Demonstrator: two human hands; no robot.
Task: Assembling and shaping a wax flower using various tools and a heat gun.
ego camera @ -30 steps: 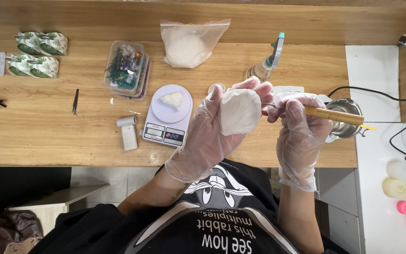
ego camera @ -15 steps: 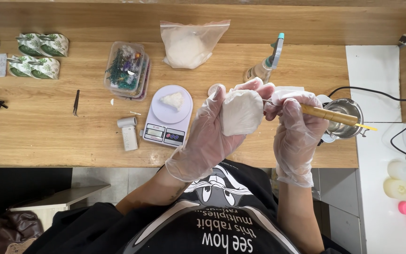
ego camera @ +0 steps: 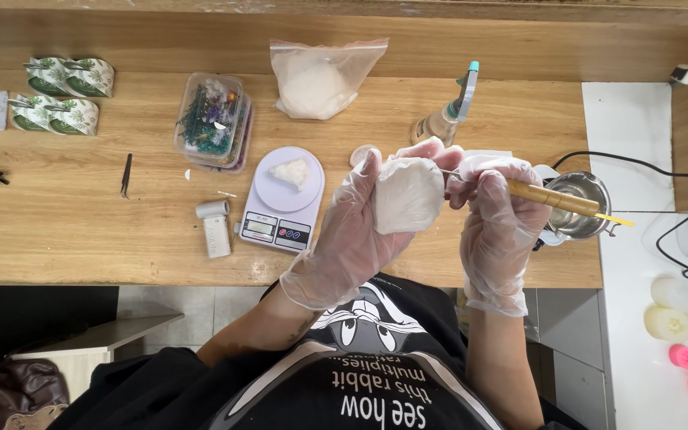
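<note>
My left hand [ego camera: 352, 231], in a clear plastic glove, holds a round white wax-like block [ego camera: 406, 193] up over the front of the wooden table [ego camera: 81, 231]. My right hand [ego camera: 497, 227], also gloved, grips a thin wooden-handled tool [ego camera: 555, 199] whose metal tip touches the block's right edge. The handle points right, over a small steel pot [ego camera: 579, 205].
A white kitchen scale [ego camera: 280, 199] with a white lump on it stands left of my hands. Behind it are a clear box of dried flowers [ego camera: 213, 119], a bag of white flakes [ego camera: 320, 76], a spray bottle [ego camera: 447, 115], tweezers [ego camera: 126, 173] and a small white device [ego camera: 215, 224]. Pink and cream moulds [ego camera: 682, 342] sit on the right.
My hands have stayed close together; the right hand with the tool shifted slightly against the block's edge. Nothing on the table moved.
</note>
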